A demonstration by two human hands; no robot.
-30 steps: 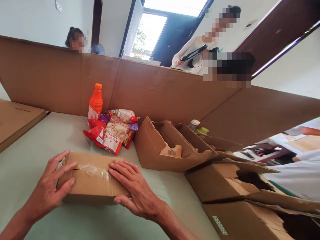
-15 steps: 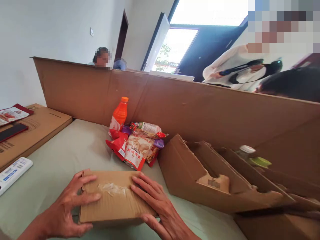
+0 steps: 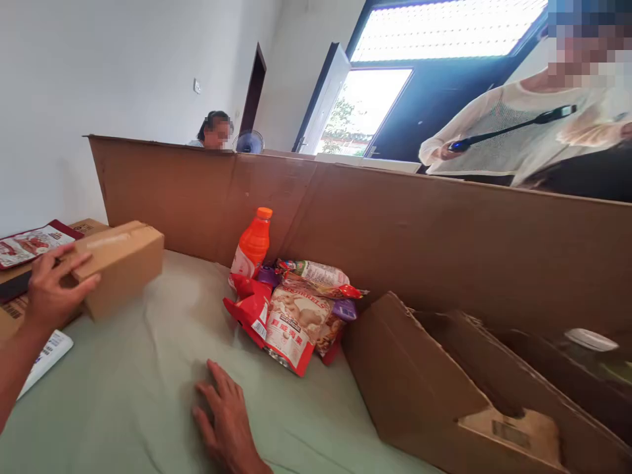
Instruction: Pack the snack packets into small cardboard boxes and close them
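Note:
A small brown cardboard box (image 3: pixel 123 263) with clear tape on its top is at the left, beside the larger flat carton. My left hand (image 3: pixel 56 283) grips its near left end, fingers on top; the thumb side is partly seen. Over the pale green cloth (image 3: pixel 162 368) my right hand (image 3: pixel 224 418) is open, with fingers slightly apart and nothing in them. Beyond it lie a red and white snack bag (image 3: pixel 293 322), a red packet (image 3: pixel 247 306) and other snacks, with an orange bottle (image 3: pixel 254 243) upright behind them.
A cardboard organiser (image 3: pixel 419 388) with slanted compartments stands at the right. A tall cardboard panel (image 3: pixel 395 224) runs across the back. At the left are a flat carton (image 3: pixel 89 227), a dark red pouch (image 3: pixel 34 243) and a white packaged item (image 3: pixel 49 355). Two people are beyond the panel.
The box has moved from between both hands at the front to the far left, carried by my left hand. My right hand has let go of it and is over the cloth.

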